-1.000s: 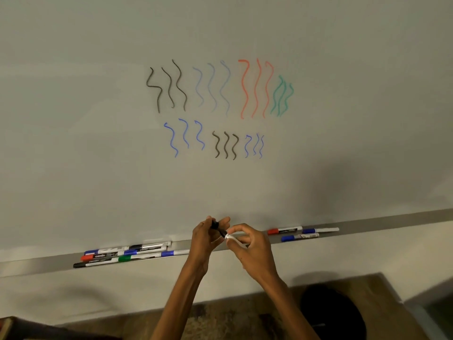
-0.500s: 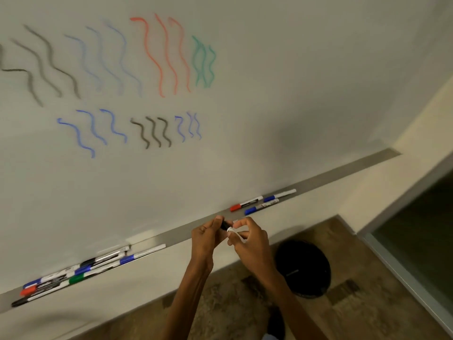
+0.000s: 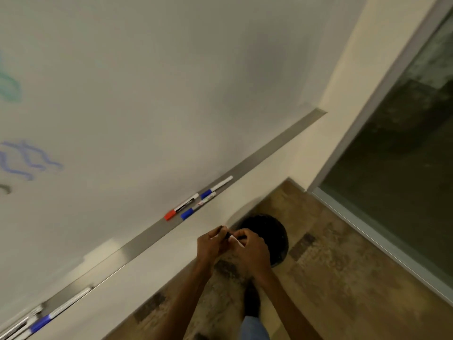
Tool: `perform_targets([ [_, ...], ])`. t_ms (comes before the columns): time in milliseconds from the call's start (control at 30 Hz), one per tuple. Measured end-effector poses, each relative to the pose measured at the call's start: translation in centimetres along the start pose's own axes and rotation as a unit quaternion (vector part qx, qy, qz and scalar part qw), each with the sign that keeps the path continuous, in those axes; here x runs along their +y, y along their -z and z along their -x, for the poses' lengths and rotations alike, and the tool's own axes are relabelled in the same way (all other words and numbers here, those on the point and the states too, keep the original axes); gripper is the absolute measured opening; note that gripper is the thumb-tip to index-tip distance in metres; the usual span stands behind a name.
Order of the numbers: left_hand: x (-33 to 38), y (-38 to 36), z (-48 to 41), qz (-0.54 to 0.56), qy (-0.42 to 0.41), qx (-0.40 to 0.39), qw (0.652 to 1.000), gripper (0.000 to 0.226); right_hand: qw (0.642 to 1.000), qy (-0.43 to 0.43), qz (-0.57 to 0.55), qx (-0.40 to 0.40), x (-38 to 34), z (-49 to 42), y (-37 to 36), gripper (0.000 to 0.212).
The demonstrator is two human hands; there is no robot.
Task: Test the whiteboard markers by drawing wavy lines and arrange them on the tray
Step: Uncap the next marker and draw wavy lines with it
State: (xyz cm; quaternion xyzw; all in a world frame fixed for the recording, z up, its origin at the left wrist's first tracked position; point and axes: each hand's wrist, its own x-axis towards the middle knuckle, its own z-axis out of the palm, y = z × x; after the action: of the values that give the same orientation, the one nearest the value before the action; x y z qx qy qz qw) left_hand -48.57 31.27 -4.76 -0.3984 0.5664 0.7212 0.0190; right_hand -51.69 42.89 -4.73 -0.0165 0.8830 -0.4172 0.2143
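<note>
Both hands meet in front of the wall below the metal tray [image 3: 264,153]. My left hand [image 3: 212,246] pinches the black cap end of a marker [image 3: 229,235], and my right hand [image 3: 250,250] holds its white barrel. Three capped markers lie on the tray up and right of the hands: a red-capped one [image 3: 181,207] and two blue-capped ones [image 3: 215,187] [image 3: 197,207]. More markers [image 3: 39,321] lie at the tray's lower left end. Blue wavy lines [image 3: 27,159] and a green one [image 3: 7,88] show on the whiteboard [image 3: 147,82] at the left edge.
A round black bin [image 3: 268,235] stands on the patterned floor right behind my hands. A dark glass panel with a metal frame [image 3: 392,155] fills the right side. My foot [image 3: 252,300] is visible below.
The view has swung right and tilted, so most wavy lines slid out of frame. My hands stay together on the black marker and have dropped lower, over the bin.
</note>
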Motion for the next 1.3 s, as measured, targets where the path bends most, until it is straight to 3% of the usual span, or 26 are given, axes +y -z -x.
perform_targets([
  [100,-1.3,-3.5,-1.7,-0.040,-0.003,-0.001,0.999,0.026,0.999,0.007,0.042,-0.010,3.1,-3.1,2.0,0.019],
  [267,-3.2,-8.1,-6.8,-0.040,0.056,-0.010,0.998,0.006,0.995,0.037,0.078,-0.044,8.1,-9.5,3.4,0.013],
  [367,-6.4,-9.9,-11.5,0.008,0.106,-0.009,0.994,0.020,0.991,0.075,0.094,-0.053,12.1,-14.3,2.7,0.032],
  [467,-10.8,-11.3,-17.0,0.032,0.138,0.009,0.990,0.018,0.988,0.115,0.099,-0.038,16.3,-18.7,1.3,0.029],
  [533,-13.5,-12.1,-19.9,0.021,0.155,-0.005,0.988,0.026,0.986,0.140,0.082,-0.035,19.3,-20.9,0.3,0.040],
  [600,-16.2,-12.7,-22.7,0.022,0.172,-0.014,0.985,0.020,0.983,0.167,0.063,-0.037,23.0,-22.7,-1.0,0.061],
  [667,-18.8,-13.2,-25.6,0.013,0.182,-0.007,0.983,0.013,0.986,0.150,0.034,-0.063,26.2,-24.2,-2.0,0.064],
  [800,-23.6,-13.6,-30.4,-0.159,0.101,-0.024,0.982,0.037,0.988,0.134,0.017,-0.074,30.4,-26.8,-3.6,0.064],
  [933,-25.2,-14.4,-32.5,-0.348,-0.031,-0.079,0.933,0.025,0.986,0.146,0.046,-0.061,33.4,-29.2,-5.5,0.054],
  [1000,-25.5,-14.6,-33.5,-0.382,-0.052,-0.103,0.917,0.023,0.986,0.143,0.073,-0.040,34.4,-30.2,-6.3,0.060],
  [1100,-25.5,-14.7,-34.5,-0.410,-0.072,-0.126,0.900,0.042,0.986,0.102,0.123,-0.047,35.0,-30.9,-6.5,0.031],
  [1200,-25.8,-14.1,-34.9,-0.427,-0.055,-0.138,0.892,0.058,0.986,0.086,0.126,-0.068,35.0,-30.9,-6.2,0.038],
  [1300,-25.9,-13.2,-34.5,-0.405,-0.022,-0.121,0.906,0.029,0.986,0.067,0.128,-0.084,34.6,-30.3,-6.0,0.032],
])
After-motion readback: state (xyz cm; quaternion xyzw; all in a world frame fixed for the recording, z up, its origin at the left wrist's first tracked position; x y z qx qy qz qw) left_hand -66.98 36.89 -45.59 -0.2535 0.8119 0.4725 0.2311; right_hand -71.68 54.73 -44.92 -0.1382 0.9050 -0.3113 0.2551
